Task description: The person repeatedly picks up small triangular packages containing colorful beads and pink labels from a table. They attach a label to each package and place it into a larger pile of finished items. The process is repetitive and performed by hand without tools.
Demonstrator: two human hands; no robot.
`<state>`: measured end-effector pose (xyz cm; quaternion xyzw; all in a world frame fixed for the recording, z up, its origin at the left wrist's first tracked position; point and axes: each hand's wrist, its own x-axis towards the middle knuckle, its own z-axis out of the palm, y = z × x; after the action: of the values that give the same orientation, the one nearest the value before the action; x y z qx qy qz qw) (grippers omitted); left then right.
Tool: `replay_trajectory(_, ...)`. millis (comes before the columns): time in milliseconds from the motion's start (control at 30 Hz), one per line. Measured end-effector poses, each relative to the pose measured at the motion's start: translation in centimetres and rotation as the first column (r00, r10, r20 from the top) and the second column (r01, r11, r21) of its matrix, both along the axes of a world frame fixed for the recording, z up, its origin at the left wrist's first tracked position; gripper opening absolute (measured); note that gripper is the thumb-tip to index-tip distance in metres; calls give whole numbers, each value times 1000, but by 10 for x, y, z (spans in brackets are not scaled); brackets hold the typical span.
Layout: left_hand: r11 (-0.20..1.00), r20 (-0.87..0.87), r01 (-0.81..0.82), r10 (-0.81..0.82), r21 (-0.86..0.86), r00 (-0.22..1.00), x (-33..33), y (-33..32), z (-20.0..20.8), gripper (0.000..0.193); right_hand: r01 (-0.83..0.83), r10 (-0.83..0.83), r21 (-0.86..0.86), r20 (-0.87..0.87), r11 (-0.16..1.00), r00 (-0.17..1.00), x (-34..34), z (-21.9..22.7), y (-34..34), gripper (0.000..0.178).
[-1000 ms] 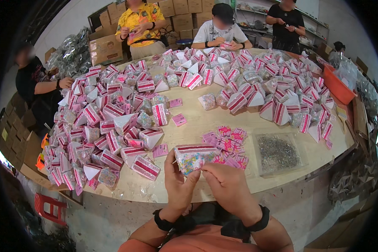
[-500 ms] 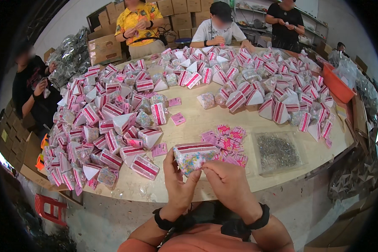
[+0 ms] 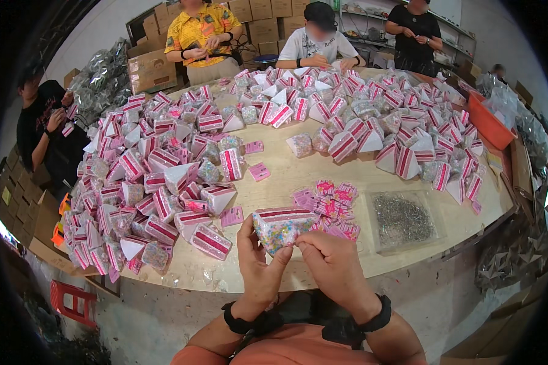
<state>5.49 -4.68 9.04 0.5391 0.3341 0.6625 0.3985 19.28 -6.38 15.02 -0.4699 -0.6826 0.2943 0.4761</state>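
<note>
My left hand [image 3: 259, 267] is closed around a toy cake slice [image 3: 279, 234], fingers behind and thumb in front. The slice has a pink-striped side and a face covered in coloured sprinkles. At its lower right edge my right hand [image 3: 333, 258] is closed in a pinch. What lies between those fingertips is too small to make out. Just beyond the right hand lies a loose pile of pink printed cards [image 3: 330, 204]. A clear shallow box [image 3: 408, 246] of small metal pins [image 3: 402, 216] stands to their right.
Similar cake slices [image 3: 161, 161] form a large heap along the left, and another heap [image 3: 353, 137] spans the far and right side of the wooden table [image 3: 274, 173]. An orange bin [image 3: 492, 125] sits at the right edge. Several people work around the table. A red stool [image 3: 73, 303] stands lower left.
My hands and the held cake slice have barely moved; the right fingertips have shifted slightly. Across the table, the other people's hands and arms have changed position.
</note>
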Motion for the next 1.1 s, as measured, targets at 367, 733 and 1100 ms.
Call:
replay_trajectory(367, 1000, 2, 7, -7, 15, 1000, 2, 0, 2, 76, -15, 15, 12, 15, 1000, 1000, 3, -1, 1, 15)
replay_trajectory(733, 995, 93, 83, -78, -51, 993, 5, 0, 2, 75, -32, 32, -6, 10, 999, 999, 8, 3, -2, 16)
replay_trajectory(1100, 999, 28, 31, -30, -25, 999, 6, 0, -1, 76, -31, 30, 1, 37, 1000, 999, 8, 1, -1, 16)
